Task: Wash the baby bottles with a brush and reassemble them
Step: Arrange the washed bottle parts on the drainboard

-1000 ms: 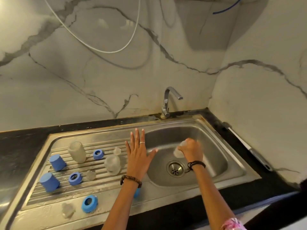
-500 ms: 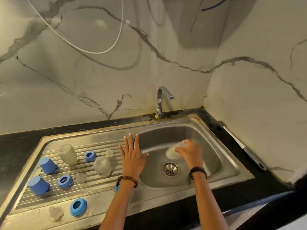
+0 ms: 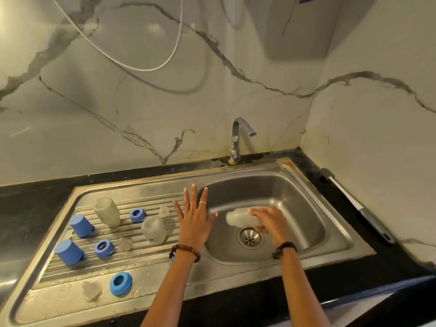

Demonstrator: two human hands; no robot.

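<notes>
My right hand (image 3: 271, 221) holds a clear baby bottle (image 3: 238, 217) on its side over the sink basin (image 3: 295, 201), just above the drain (image 3: 249, 237); the bottle is blurred. My left hand (image 3: 194, 219) hovers flat with spread fingers over the basin's left rim, holding nothing. On the ribbed drainboard (image 3: 141, 252) stand two more clear bottles (image 3: 106, 211) (image 3: 153, 229), two blue caps (image 3: 81, 225) (image 3: 69, 252), three blue collar rings (image 3: 137, 215) (image 3: 103, 248) (image 3: 120, 283) and several clear teats (image 3: 163, 210) (image 3: 125, 243) (image 3: 91, 288).
A chrome tap (image 3: 238, 138) stands behind the basin, with no water visibly running. A long white-handled brush (image 3: 358, 205) lies on the black counter along the right wall. A marble wall rises close behind and to the right.
My right hand has tipped the bottle toward the left, low over the drain. My left hand stays open at the basin's left rim. The view has shifted slightly.
</notes>
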